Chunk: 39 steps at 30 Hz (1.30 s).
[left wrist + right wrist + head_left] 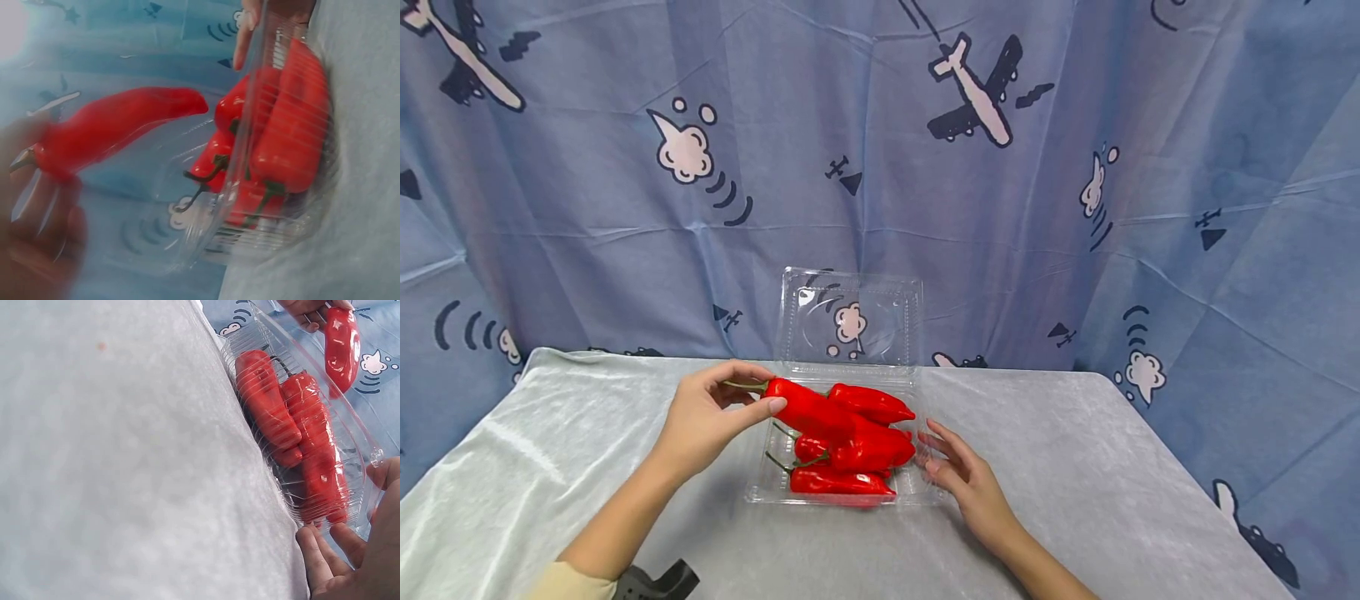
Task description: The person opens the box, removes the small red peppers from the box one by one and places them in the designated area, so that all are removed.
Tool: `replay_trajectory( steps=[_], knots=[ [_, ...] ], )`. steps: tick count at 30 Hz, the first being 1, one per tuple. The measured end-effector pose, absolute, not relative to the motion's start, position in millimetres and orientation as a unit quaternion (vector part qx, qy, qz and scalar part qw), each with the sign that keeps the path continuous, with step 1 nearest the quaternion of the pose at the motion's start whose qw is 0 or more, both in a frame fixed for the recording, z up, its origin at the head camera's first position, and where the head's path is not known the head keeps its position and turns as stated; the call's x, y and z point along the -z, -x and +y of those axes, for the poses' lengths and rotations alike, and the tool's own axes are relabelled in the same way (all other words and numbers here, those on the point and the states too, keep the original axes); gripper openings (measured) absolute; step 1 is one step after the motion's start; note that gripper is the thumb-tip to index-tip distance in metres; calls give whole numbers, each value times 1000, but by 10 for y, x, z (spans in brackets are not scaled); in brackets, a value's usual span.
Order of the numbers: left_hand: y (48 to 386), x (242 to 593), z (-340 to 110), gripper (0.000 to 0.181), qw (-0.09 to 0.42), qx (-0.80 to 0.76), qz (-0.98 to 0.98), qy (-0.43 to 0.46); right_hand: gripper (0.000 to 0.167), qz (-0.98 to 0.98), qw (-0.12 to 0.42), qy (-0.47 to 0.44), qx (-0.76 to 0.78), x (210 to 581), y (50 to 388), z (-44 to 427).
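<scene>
A red pepper (805, 408) is pinched near its stem end by my left hand (703, 417), above the left part of a clear plastic box (763, 492). In the left wrist view the held pepper (119, 125) hangs apart from the others, its tip toward the box. Several red peppers (842, 481) with green stems lie inside the box. My right hand (966, 487) touches the box's right side; the right wrist view shows its fingers (315, 556) spread against the box end, with the thumb at the rim.
The box's clear lid (850, 325) stands raised at the back, hinged to the box. A pale grey cloth (1037, 450) covers the table. Behind it hangs a blue curtain (820, 150) printed with planes and clouds. A dark object (658, 581) is at the left forearm.
</scene>
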<state>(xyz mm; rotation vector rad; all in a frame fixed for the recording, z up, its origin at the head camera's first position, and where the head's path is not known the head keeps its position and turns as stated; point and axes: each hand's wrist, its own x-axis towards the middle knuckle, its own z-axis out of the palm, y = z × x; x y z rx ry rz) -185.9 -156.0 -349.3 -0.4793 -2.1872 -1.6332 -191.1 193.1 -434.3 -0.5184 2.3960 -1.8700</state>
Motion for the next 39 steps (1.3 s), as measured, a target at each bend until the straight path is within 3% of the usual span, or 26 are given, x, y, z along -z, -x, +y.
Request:
replay_trajectory(
  steps=[11,25,36,39],
  knots=[
    [1845,3385,-1694,30,188,611,-760,116,56,772,26,180,609,4345,1916,1940],
    [1910,3373,-1831,22,259,648,-710,96,56,765,14,190,615,4369,1937,1933],
    [1954,3331,-1953,13,302,603,-735,71,56,775,26,170,608,4350,1921,1932],
    [1998,3308,-1988,17,304,580,-753,65,56,776,26,167,608,4347,1922,1933]
  ],
)
